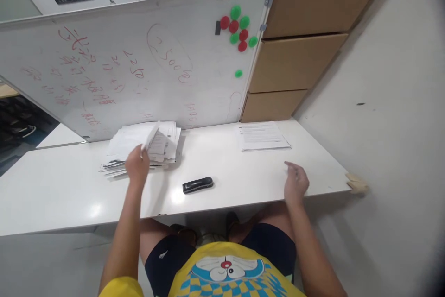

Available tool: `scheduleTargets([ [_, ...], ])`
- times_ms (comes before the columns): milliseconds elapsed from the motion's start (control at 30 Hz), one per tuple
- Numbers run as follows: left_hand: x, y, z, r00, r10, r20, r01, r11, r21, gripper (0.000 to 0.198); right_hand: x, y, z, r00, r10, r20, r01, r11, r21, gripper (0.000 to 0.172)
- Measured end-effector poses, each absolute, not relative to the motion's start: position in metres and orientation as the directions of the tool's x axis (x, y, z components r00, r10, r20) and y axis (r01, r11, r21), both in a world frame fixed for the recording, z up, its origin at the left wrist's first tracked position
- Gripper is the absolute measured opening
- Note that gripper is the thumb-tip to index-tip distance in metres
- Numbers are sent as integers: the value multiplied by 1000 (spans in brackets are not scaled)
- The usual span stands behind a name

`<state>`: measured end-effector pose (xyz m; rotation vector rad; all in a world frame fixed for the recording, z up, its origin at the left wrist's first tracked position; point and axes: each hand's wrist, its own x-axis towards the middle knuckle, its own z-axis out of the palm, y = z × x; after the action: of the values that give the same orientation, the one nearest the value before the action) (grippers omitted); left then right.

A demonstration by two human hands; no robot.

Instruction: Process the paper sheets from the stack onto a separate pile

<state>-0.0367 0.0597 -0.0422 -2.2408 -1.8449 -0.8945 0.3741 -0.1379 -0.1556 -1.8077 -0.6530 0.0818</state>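
My left hand (137, 165) is closed on the lifted edge of some paper sheets (150, 136) at the top of a thick, uneven paper stack (169, 144). Printed pages show beneath the raised edge; how many sheets are pinched I cannot tell. Above the right part of the white table (225, 167), my right hand (296, 183) is empty, its index finger stretched out and the others loosely bent. Just beyond it lies a thin, neat pile of printed papers (266, 136). Between the hands, nearer the front edge, rests a black stapler (198, 185).
A whiteboard (201, 93) with red writing stands along the table's back, with red and green round magnets (234, 26) on it. Cardboard boxes (295, 63) are stacked behind at the right. A white wall (378, 116) borders the right side, with tan material (357, 183) at the table corner.
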Motion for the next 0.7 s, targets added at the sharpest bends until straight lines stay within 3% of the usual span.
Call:
scheduleTargets([
  [67,-8,27,-53,253,830,498,874,-417,251,37,320,-143,-143,759,611,224,341,-80,-937,43],
  [133,26,-12,-68,460,758,463,770,-600,217,31,259,-147,-133,454,882,125,40,120,-992,43],
  [167,43,-31,-75,582,688,434,682,-703,201,30,231,-147,-129,398,911,105,-113,162,-980,51],
  [267,78,-73,-88,845,433,314,392,-901,188,41,180,-144,-127,537,841,-74,-374,159,-914,60],
  [367,81,-70,-84,933,298,200,243,-934,262,56,189,-142,-142,649,727,-224,-437,116,-892,63],
  [400,73,-57,-80,933,302,194,242,-929,280,59,201,-144,-149,676,696,-242,-429,105,-897,64],
  [467,47,-16,-66,856,453,250,385,-881,276,55,233,-154,-165,704,666,-248,-390,71,-918,63],
  [533,8,34,-52,527,759,381,716,-639,282,46,265,-169,-179,698,670,-253,-350,11,-937,58],
  [633,-54,98,-42,243,865,439,848,-409,336,51,303,-193,-192,688,650,-323,-339,-106,-935,44],
  [700,-85,123,-47,123,929,350,921,-238,307,61,319,-204,-197,687,629,-364,-337,-168,-926,37],
])
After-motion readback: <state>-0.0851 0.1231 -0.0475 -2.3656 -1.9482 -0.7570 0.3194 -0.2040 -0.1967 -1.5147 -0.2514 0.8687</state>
